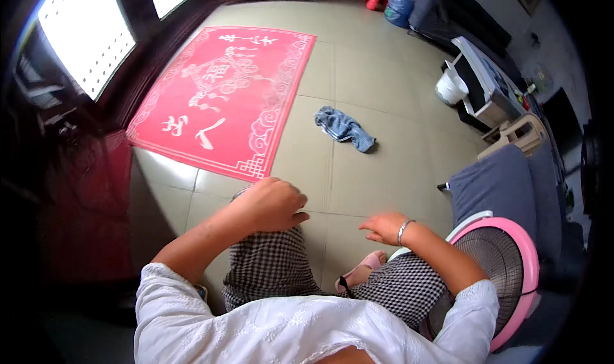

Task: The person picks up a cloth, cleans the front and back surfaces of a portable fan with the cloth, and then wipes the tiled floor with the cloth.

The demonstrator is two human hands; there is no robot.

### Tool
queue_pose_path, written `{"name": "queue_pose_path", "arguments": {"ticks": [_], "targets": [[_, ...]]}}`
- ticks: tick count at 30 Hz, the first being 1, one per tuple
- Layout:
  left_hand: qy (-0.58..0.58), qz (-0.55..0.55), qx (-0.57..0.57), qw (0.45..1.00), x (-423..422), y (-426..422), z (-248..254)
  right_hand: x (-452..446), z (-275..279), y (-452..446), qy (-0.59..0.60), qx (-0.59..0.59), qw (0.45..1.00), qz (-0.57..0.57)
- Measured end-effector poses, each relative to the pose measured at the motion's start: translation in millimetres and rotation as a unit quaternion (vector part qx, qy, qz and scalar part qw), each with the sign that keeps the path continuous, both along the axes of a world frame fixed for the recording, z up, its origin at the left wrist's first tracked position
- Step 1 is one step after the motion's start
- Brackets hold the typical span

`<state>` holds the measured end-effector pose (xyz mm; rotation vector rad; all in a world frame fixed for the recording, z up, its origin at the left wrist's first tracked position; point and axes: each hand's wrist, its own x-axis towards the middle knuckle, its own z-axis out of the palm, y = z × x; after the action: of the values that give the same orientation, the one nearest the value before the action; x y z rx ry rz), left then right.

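Observation:
My left hand (274, 204) is above my left knee in the checkered trousers (268, 262), its fingers bent; what it holds, if anything, is hidden. On the other side, my right hand (384, 228), with a silver bracelet (403, 232) at the wrist, hovers over the tiled floor near my right knee. Its fingers are apart and nothing shows in them. A crumpled blue cloth (345, 129) lies on the floor ahead of both hands, touching neither.
A red mat (220, 99) covers the floor ahead on the left. At the right are a pink fan (527, 262), a grey-blue covered seat (495, 182), a beige plastic stool (521, 134) and a white bin (451, 86). A blue water bottle (399, 7) stands farther back.

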<state>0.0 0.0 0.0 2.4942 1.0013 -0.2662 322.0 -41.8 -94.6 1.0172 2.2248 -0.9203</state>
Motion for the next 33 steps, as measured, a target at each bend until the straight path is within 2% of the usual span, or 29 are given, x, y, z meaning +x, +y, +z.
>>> {"name": "queue_pose_path", "arguments": {"ticks": [2, 4, 8, 10, 11, 12, 14, 16, 18, 20, 22, 24, 25, 27, 29, 31, 33], "targets": [[-0.048, -0.003, 0.070, 0.996, 10, 5, -7, 3, -18, -1, 0.056, 0.017, 0.998, 0.010], [-0.081, 0.027, 0.083, 0.993, 3, -18, 0, -10, 21, -29, 0.011, -0.001, 1.000, 0.019], [-0.074, 0.070, 0.084, 0.991, -8, -25, 6, -22, 27, -42, 0.048, -0.030, 0.998, 0.004], [-0.071, 0.099, 0.075, 0.990, -7, -22, 6, -15, 20, -42, 0.113, -0.003, 0.993, -0.023], [-0.027, 0.112, 0.052, 0.992, -3, -22, 11, -10, 19, -40, 0.101, 0.001, 0.994, -0.033], [-0.059, 0.124, 0.071, 0.988, -5, -23, 8, -4, 16, -38, 0.091, 0.006, 0.995, -0.043], [-0.094, 0.134, 0.096, 0.982, -10, -27, 4, 22, -16, -38, 0.155, 0.016, 0.987, -0.036], [-0.117, 0.127, 0.110, 0.979, -10, -32, 8, 12, 4, -24, 0.057, -0.061, 0.989, -0.119], [-0.104, 0.100, 0.162, 0.976, -10, -38, 4, 9, 9, -19, 0.031, 0.012, 0.997, -0.068], [-0.088, 0.090, 0.170, 0.977, -5, -52, 3, 12, 3, -19, 0.021, 0.007, 0.996, -0.083], [-0.051, 0.071, 0.277, 0.957, -2, -65, -2, 8, 0, -26, 0.012, 0.011, 0.996, -0.091], [-0.032, 0.046, 0.281, 0.958, 8, -88, -10, 6, 4, -38, 0.014, 0.022, 0.996, -0.087], [-0.004, 0.025, 0.280, 0.960, 9, -109, -13, 2, 2, -53, 0.017, 0.001, 0.996, -0.090], [-0.013, -0.018, 0.206, 0.978, 21, -130, -37, 5, -6, -57, 0.019, 0.002, 0.998, -0.055], [-0.001, -0.047, 0.078, 0.996, 31, -162, -66, 0, -8, -66, 0.025, -0.003, 0.998, -0.061], [-0.090, -0.113, 0.007, 0.989, 33, -186, -98, -1, -7, -73, 0.027, -0.003, 0.997, -0.067], [-0.049, -0.134, -0.021, 0.990, 35, -190, -110, -4, -3, -80, 0.029, 0.018, 0.996, -0.086]]}}
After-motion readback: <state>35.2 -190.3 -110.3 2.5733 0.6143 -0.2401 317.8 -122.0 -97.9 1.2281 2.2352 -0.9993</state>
